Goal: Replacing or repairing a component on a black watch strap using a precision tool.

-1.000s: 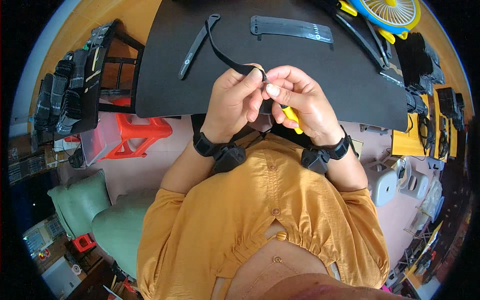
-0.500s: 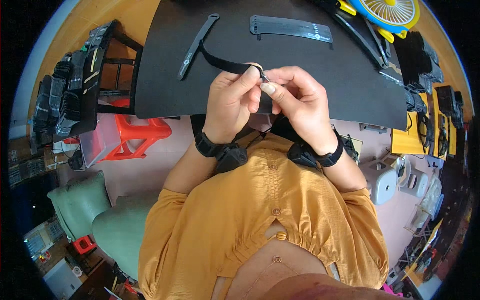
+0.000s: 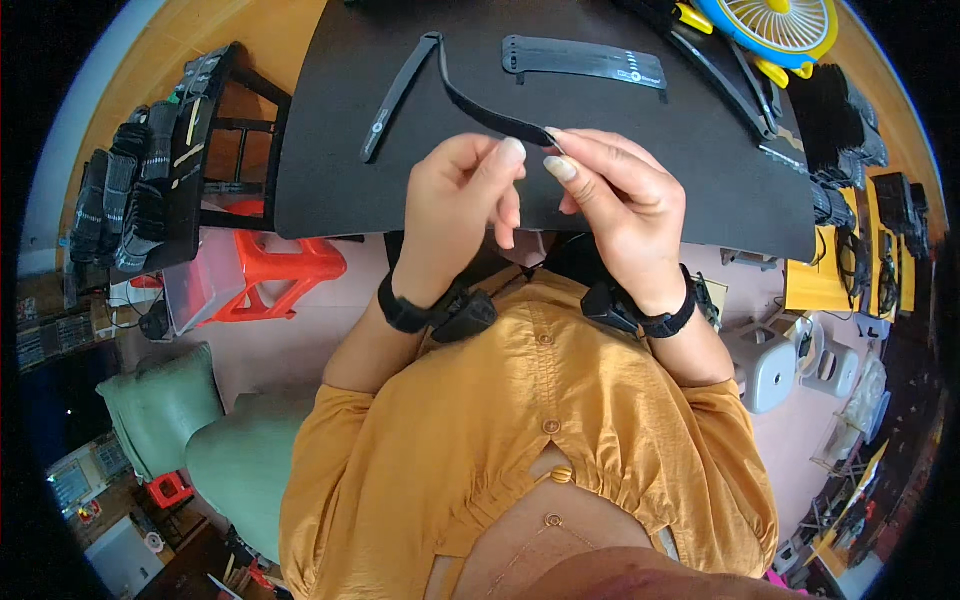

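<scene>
A narrow black strap curves from the far end of a flat dark grey strip on the table down to my hands. Its near end is pinched between the thumb and forefinger of my right hand, where a small, thin silvery bit shows; its kind I cannot make out. Just below the strap, my left hand has its thumb pressed to its curled fingers, with nothing visible in them. Beyond both hands lies a wider grey strap with a row of slots at its right end.
The dark table bears a blue and yellow fan at the far right. Black folded straps are stacked beside it; more piles sit on a rack at left. A red stool and grey stools stand below the table edge.
My right hand has moved right, drawing the strap's end with it. My left hand has let go of the strap and sits slightly below it. The strap's far bend has shifted up and right.
</scene>
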### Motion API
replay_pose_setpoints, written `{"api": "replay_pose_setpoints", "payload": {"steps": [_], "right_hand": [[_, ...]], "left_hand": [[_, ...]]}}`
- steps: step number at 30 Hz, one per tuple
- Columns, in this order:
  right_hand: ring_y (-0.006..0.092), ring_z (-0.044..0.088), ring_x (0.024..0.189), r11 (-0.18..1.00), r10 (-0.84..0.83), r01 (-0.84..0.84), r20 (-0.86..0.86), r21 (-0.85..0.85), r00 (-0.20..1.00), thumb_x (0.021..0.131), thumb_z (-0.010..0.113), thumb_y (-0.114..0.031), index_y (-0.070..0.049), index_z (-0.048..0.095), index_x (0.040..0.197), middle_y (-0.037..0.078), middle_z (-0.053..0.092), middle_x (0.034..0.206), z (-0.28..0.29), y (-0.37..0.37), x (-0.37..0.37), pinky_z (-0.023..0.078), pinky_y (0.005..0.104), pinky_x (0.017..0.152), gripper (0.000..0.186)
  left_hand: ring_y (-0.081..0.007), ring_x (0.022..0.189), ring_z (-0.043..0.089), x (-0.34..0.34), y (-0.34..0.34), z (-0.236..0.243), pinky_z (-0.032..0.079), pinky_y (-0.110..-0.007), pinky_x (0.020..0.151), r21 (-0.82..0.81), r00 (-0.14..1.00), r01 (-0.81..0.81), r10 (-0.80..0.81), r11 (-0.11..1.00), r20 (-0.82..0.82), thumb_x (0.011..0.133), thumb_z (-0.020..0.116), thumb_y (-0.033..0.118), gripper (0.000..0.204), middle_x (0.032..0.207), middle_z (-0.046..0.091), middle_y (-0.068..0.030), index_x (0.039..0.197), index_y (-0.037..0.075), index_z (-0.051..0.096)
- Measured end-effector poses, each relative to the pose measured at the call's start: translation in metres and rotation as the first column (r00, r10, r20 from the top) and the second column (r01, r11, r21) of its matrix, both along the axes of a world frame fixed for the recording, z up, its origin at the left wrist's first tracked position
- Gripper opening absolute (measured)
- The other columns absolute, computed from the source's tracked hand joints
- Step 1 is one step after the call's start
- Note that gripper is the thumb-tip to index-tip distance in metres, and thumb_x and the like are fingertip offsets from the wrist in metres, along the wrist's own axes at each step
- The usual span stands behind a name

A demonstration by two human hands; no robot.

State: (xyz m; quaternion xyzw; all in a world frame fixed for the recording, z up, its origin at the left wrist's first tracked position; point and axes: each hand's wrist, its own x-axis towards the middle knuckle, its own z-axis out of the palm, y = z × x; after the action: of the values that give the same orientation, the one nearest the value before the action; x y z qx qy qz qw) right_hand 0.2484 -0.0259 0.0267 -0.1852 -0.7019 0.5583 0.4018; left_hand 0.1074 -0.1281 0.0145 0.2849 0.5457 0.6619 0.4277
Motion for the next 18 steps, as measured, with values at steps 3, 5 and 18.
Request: {"api": "replay_pose_setpoints", "payload": {"steps": [3, 5, 18], "right_hand": [[0.0186, 0.07, 0.086, 0.971, -0.025, 0.025, -0.003, 0.236, 1.0, 0.084, 0.068, 0.002, -0.004, 0.073, 0.104, 0.014, 0.071, 0.105, 0.004, -0.001, -0.001, 0.056, 0.0261, 0.074, 0.022], [0.0215, 0.07, 0.091, 0.972, -0.016, 0.015, 0.001, 0.235, 1.0, 0.083, 0.067, 0.003, -0.004, 0.073, 0.104, 0.015, 0.07, 0.107, 0.003, -0.006, 0.0, 0.056, 0.0278, 0.078, 0.022], [0.0097, 0.064, 0.07, 0.955, 0.181, -0.221, -0.201, -0.198, 0.963, 0.091, 0.063, -0.001, -0.001, 0.072, 0.108, 0.009, 0.07, 0.101, -0.003, -0.011, -0.002, 0.05, 0.0196, 0.057, 0.019]], "left_hand": [[-0.0072, 0.053, 0.056, 0.009, -0.004, 0.012, 0.042, -0.02, 0.044, 0.125, 0.95, -0.043, 0.08, 0.991, -0.303, 0.095, 0.063, 0.023, 0.024, 0.077, 0.061, -0.0048, 0.089, 0.0, 0.062], [-0.0092, 0.052, 0.054, 0.011, -0.003, 0.015, 0.041, -0.023, 0.045, 0.158, 0.887, -0.052, 0.118, 0.986, -0.446, 0.095, 0.062, 0.021, 0.024, 0.072, 0.057, -0.0038, 0.082, 0.001, 0.059], [-0.0063, 0.055, 0.05, 0.013, 0.003, 0.0, 0.041, -0.021, 0.049, 0.159, 0.905, -0.009, 0.076, 0.987, -0.418, 0.104, 0.043, 0.023, 0.025, 0.068, 0.055, -0.002, 0.09, 0.003, 0.051]]}}
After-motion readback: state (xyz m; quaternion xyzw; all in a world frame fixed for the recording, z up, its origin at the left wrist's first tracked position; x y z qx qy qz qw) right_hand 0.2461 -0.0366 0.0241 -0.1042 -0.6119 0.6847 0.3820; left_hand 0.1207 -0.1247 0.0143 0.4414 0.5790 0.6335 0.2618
